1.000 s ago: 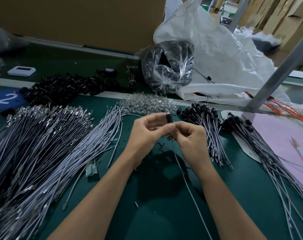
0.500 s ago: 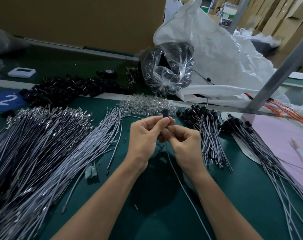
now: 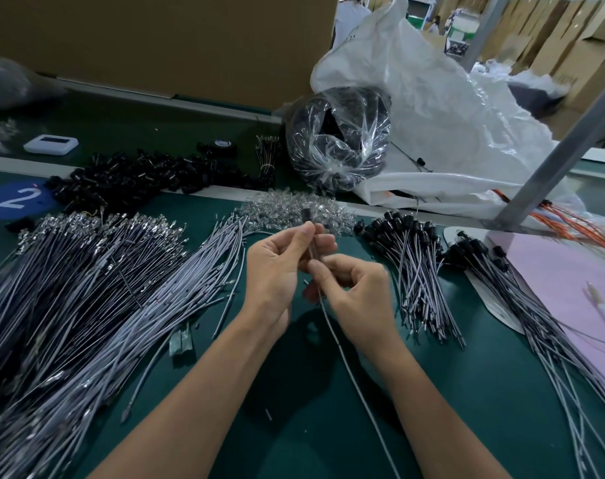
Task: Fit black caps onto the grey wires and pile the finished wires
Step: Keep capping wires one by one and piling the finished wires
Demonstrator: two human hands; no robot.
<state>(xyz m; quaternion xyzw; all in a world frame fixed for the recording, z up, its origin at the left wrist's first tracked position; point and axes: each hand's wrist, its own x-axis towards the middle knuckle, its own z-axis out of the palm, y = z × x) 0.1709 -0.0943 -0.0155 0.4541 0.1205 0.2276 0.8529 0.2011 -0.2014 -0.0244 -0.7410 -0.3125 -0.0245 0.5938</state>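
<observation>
Two hands meet above the middle of the green surface (image 3: 294, 426), both on one grey wire (image 3: 333, 335). The left hand (image 3: 277, 267) pinches the wire's upper end between thumb and curled fingers (image 3: 323, 242), and a black cap (image 3: 307, 215) stands upright on that end, just above the fingertips. The right hand (image 3: 358, 299) sits just below and nearer the person, its thumb and forefinger pinching the same wire lower down; from there the wire runs down towards the lower edge of the view. To the right of the hands lies a pile of finished wires (image 3: 417, 271), their black caps bunched at the far end, and a second capped pile (image 3: 536, 326) fans out farther right, partly over a pink sheet (image 3: 567, 281). To the left, a broad heap of uncapped wires (image 3: 86, 305) covers the surface. Beyond it lies a heap of loose caps (image 3: 138, 178), and a mound of small clear parts (image 3: 287, 209) lies just behind the held cap. A clear plastic bag (image 3: 339, 140) of dark items leans against a white sack (image 3: 432, 108) at the back.
</observation>
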